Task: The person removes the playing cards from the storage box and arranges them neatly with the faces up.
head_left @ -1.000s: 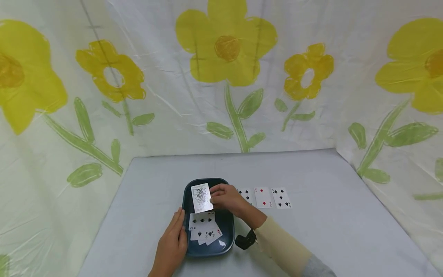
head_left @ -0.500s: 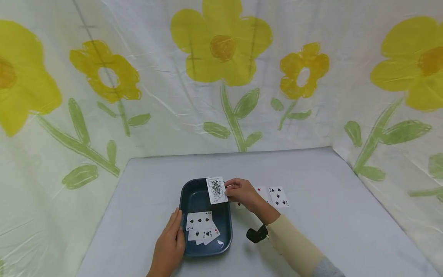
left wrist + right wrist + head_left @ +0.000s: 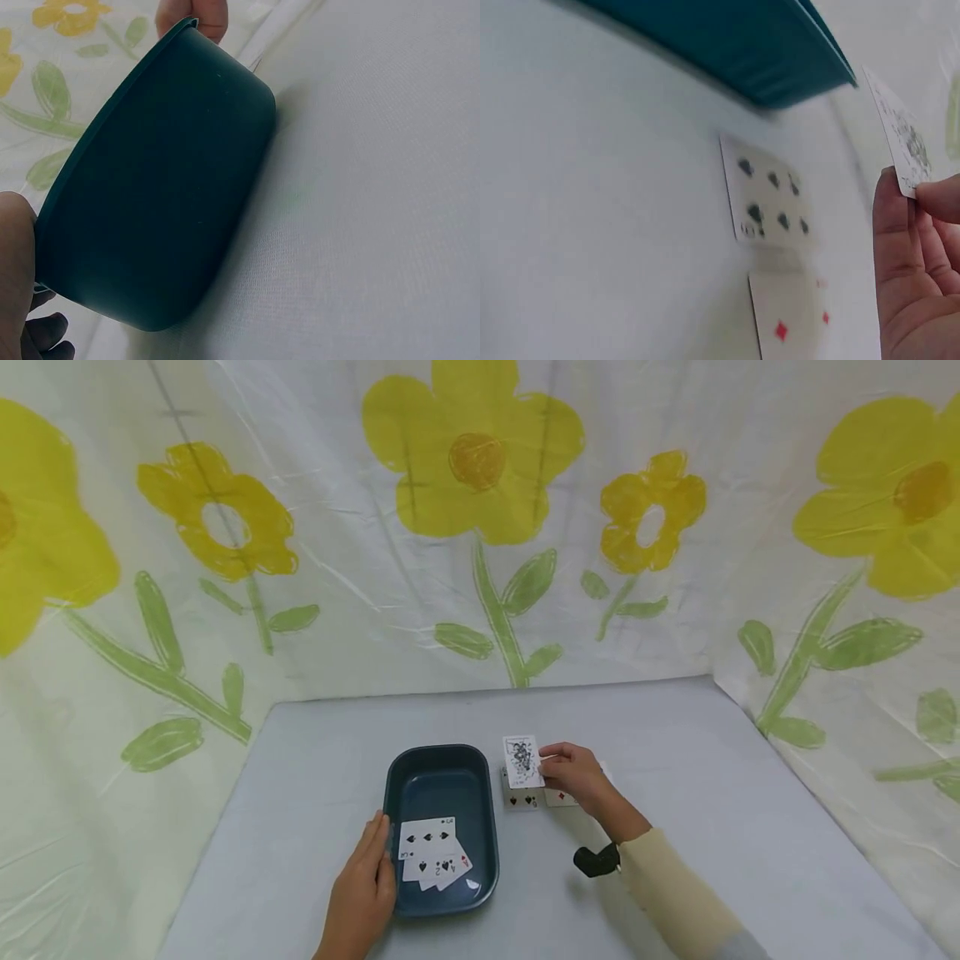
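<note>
A white joker card (image 3: 522,762) hangs over the face-up six of spades (image 3: 522,799). My right hand (image 3: 576,774) pinches the joker's edge between thumb and fingers; the right wrist view shows the grip on the joker (image 3: 901,139) clearly. At the left side of a dark blue tray (image 3: 491,827), my left hand (image 3: 362,889) rests against the outer wall, fingers straight along it. The left wrist view shows the outside of the tray (image 3: 157,180) with the left hand (image 3: 19,277) touching its end. Several cards (image 3: 429,838), the three of spades on top, overlap in the tray's near half.
Right of the six of spades lies a two of diamonds (image 3: 561,797); my hand partly hides it. Another card (image 3: 605,770) shows only a corner behind that hand. A pale cloth (image 3: 337,777) covers the table, and a flowered sheet (image 3: 345,635) hangs around it.
My right hand has carried the joker from above the tray rightward, past its rim, to over the six of spades. My left hand stays at the tray; the view has shifted slightly.
</note>
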Demonstrator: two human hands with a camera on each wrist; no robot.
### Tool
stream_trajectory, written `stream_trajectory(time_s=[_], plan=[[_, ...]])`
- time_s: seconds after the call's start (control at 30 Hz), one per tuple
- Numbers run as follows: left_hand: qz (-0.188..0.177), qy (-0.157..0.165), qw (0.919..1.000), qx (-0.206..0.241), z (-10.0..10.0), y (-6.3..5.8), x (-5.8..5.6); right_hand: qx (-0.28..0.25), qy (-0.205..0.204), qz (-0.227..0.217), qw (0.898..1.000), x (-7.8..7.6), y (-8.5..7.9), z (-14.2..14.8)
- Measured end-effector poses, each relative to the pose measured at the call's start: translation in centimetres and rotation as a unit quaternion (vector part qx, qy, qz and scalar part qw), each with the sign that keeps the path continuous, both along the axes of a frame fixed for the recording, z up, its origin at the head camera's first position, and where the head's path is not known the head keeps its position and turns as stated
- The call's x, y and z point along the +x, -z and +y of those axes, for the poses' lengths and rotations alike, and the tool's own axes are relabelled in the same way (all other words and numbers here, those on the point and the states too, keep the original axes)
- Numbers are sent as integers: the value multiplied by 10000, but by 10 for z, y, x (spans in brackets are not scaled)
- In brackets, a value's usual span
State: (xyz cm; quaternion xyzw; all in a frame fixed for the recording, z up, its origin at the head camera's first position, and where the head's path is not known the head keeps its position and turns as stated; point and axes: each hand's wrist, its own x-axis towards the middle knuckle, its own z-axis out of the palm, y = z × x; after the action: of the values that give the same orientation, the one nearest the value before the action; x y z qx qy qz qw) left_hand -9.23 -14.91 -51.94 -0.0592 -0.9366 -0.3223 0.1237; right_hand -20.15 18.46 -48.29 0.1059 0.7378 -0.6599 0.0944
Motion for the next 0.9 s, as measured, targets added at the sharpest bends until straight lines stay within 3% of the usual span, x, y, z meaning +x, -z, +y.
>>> stream_trajectory(time_s=[0.17,0.53,0.9], plan=[[23,-13,10000,0,-1,0,0,282,170,-26,9995,1,0,24],[-295,26,9994,158,2,-1,1,782,441,-210,9957,4,9,70],[-76,-8,10000,57,-1,0,1,1267,639,-312,9894,12,16,107]])
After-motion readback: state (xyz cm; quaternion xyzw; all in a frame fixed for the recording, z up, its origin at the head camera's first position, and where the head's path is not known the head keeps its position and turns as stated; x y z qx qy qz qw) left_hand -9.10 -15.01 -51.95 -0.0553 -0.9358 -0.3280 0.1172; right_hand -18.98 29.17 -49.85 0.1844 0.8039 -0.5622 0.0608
